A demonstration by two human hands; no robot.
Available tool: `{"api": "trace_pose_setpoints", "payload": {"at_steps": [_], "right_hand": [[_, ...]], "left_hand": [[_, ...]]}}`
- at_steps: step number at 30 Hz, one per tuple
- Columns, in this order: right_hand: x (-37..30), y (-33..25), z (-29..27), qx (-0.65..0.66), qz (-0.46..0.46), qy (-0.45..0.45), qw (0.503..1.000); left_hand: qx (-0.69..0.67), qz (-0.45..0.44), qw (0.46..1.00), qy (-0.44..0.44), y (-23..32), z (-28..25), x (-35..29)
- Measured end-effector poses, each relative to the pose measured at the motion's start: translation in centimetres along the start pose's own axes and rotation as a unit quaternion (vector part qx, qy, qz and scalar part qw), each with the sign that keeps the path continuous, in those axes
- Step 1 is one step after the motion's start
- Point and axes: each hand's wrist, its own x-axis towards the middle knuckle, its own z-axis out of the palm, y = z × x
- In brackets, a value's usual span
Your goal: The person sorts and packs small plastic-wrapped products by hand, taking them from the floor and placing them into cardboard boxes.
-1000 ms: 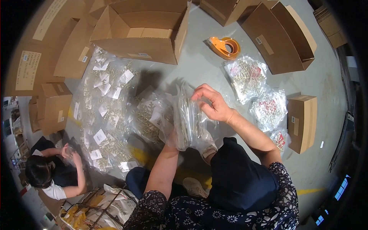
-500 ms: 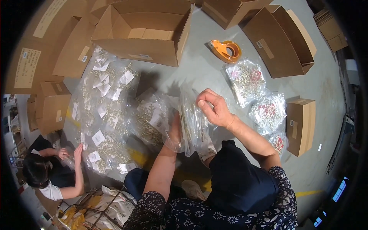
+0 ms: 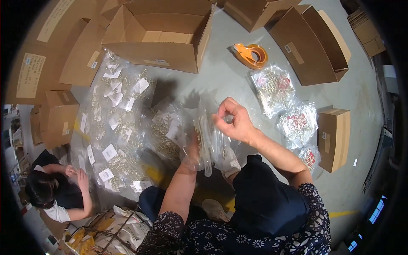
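An upright stack of clear plastic bags [image 3: 206, 138] with gold glittery pieces inside stands in front of me. My left hand [image 3: 193, 146] grips the stack from its left side, its fingers partly covered by the film. At the right upper edge, my right hand [image 3: 238, 121] pinches a bag's film between thumb and forefinger, the two curled into a ring. Beside my left hand lies a bagged gold snowflake ornament [image 3: 163, 140] with a white label. Farther left spreads a broad layer of similar bagged snowflakes [image 3: 123, 123], many with white labels.
Bundles of bagged snowflakes [image 3: 274, 89] lie to the right, below an orange tape dispenser [image 3: 250, 56]. A large open carton [image 3: 170, 53] stands ahead; an open box [image 3: 304, 51] and a small carton [image 3: 333, 140] are at right. Another person [image 3: 55, 182] handles bags at lower left.
My right hand has shifted slightly left and its thumb and forefinger have curled into a pinch at the bag's edge. The bags tilt slightly differently. The other person's hands have come together.
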Motion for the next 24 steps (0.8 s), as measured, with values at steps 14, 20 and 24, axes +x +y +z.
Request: {"api": "trace_pose_setpoints", "payload": {"at_steps": [14,20,24], "right_hand": [[0.5,-0.1,-0.3,-0.013,-0.085,0.037,0.996],[0.9,0.5,-1.1,-0.015,-0.175,-0.066,0.982],[0.9,0.5,-0.9,-0.027,-0.198,-0.099,0.975]], "left_hand": [[0.025,0.023,0.999,0.002,0.1,-0.7,-0.3],[0.032,0.037,0.999,0.003,0.1,-0.5,1.0],[0.035,0.029,0.999,0.003,-1.9,-3.7,1.7]]}}
